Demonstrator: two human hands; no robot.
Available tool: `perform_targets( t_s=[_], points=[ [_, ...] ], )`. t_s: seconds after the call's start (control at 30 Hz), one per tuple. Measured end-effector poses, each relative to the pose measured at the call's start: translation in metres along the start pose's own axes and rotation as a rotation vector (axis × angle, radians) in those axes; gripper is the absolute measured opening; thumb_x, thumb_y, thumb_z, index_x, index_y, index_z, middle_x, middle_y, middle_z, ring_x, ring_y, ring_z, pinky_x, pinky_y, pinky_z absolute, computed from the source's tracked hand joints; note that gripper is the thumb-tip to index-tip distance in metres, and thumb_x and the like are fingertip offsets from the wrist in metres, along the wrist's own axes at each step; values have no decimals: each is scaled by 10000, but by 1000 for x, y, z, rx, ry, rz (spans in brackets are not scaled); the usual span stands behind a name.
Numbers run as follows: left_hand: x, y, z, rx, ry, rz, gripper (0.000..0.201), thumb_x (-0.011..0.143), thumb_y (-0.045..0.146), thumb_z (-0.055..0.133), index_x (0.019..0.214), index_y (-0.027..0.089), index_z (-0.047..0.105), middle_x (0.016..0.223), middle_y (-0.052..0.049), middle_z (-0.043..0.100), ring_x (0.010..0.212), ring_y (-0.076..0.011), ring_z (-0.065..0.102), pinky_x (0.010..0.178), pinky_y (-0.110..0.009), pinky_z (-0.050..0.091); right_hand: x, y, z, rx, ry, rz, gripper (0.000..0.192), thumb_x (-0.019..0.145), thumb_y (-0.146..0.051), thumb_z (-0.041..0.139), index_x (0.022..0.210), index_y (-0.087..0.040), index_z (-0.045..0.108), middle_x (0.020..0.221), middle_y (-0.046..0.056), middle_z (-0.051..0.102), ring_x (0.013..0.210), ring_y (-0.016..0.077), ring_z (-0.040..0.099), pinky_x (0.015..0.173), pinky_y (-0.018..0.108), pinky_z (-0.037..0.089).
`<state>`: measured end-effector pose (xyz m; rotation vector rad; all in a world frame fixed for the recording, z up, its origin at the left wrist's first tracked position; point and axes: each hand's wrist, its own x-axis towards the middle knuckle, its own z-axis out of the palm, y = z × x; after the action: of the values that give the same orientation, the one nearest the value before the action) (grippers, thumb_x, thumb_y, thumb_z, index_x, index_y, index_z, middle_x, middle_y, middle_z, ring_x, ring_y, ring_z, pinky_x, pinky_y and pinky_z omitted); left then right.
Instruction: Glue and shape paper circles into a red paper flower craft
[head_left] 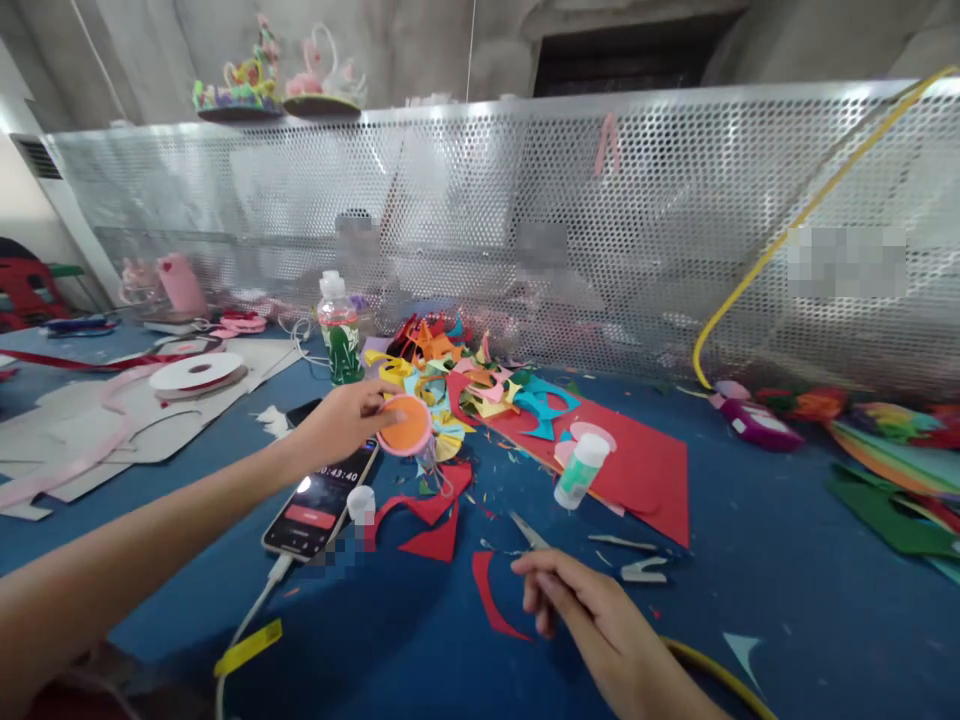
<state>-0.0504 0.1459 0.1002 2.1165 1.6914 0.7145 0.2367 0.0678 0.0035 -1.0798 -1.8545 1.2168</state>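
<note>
Left hand (341,420) outstretched over the phone (322,500), pinching an orange disc (405,427). Right hand (600,625) low, fingers closed on scissors (529,531).

phone (319,500) left of paper scraps (457,385) | bottle (339,340) behind phone | glue tube (580,472) right

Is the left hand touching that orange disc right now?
Touching. The head view shows the left hand with its fingertips pinching the orange disc at its left edge, lifted above the phone.

one phone (321,497), one bottle (339,340); two hands (bare)
</note>
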Motion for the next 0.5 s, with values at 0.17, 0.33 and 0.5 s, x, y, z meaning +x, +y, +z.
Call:
perform_targets(
  t_s=[0.17, 0.33, 0.5],
  points=[
    [72, -32, 3, 161, 12, 14, 308, 886, 260, 452, 1164, 130, 488, 961, -78, 612, 701, -128, 594, 628, -269, 498, 4, 9, -10, -124, 76, -39, 314, 925, -295, 259, 1002, -230, 556, 785, 34, 583, 662, 146, 553, 633, 262, 449],
    [103, -40, 30, 357, -112, 84, 314, 870, 308, 515, 1139, 146, 514, 1139, -87, 546, 970, -199, 567, 810, -406, 494, 7, 0, -24, -276, 117, -78, 295, 878, -184, 285, 899, -217, 577, 738, 21, 569, 658, 150, 545, 613, 257, 419],
    [108, -32, 30, 508, -89, 146, 316, 871, 305, 513, 1146, 149, 511, 1145, -89, 544, 973, -200, 566, 812, -404, 493, 15, -6, -38, -367, 138, -130, 302, 818, -121, 317, 792, -204, 606, 679, 10, 576, 601, 140, 530, 587, 249, 391]
  ],
)
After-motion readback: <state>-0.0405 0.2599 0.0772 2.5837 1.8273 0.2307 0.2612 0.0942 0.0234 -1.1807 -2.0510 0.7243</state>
